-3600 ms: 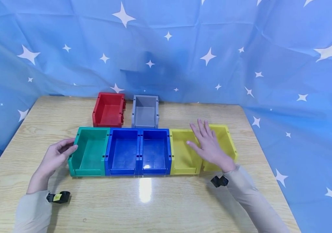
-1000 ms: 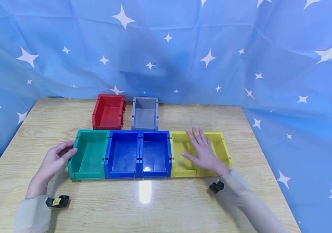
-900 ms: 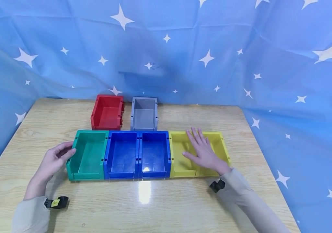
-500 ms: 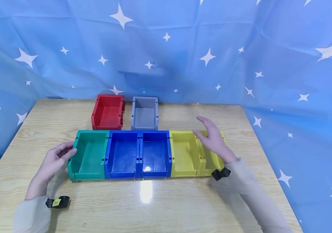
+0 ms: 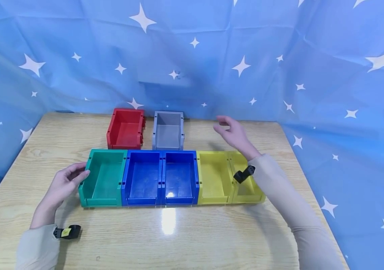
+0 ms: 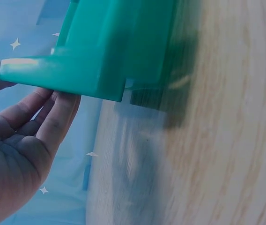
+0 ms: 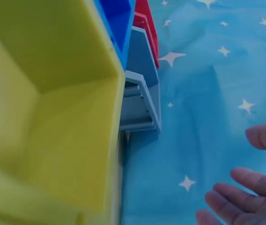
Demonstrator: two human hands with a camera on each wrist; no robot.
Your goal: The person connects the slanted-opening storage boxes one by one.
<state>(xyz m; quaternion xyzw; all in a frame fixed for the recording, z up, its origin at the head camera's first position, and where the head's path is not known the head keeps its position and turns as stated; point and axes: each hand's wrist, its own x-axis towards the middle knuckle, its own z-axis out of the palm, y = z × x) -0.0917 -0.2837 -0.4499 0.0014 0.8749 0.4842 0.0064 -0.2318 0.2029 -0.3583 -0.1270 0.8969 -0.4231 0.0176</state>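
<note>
At the left end of a row of plastic bins, my left hand (image 5: 62,183) pinches the side wall of the green bin (image 5: 105,180), thumb at its rim and fingers outside. The left wrist view shows those fingers (image 6: 60,117) against the green wall. Two blue bins (image 5: 144,174) follow side by side, then a yellow bin (image 5: 213,174) and a second yellow bin (image 5: 247,193) at the right end. My right hand (image 5: 233,133) is behind the yellow bins, holding nothing, its fingers loosely bent; its forearm and wrist camera partly cover the end bin.
Behind the row stand a red bin (image 5: 126,129) and a grey bin (image 5: 168,131), with a gap between them. The wooden table (image 5: 138,240) meets a blue star-patterned cloth (image 5: 205,60) at its back edge.
The right-end yellow bin has shifted left, up against its neighbour. My right hand has since left the yellow bins and moved toward the back of the table. My left hand stays put.
</note>
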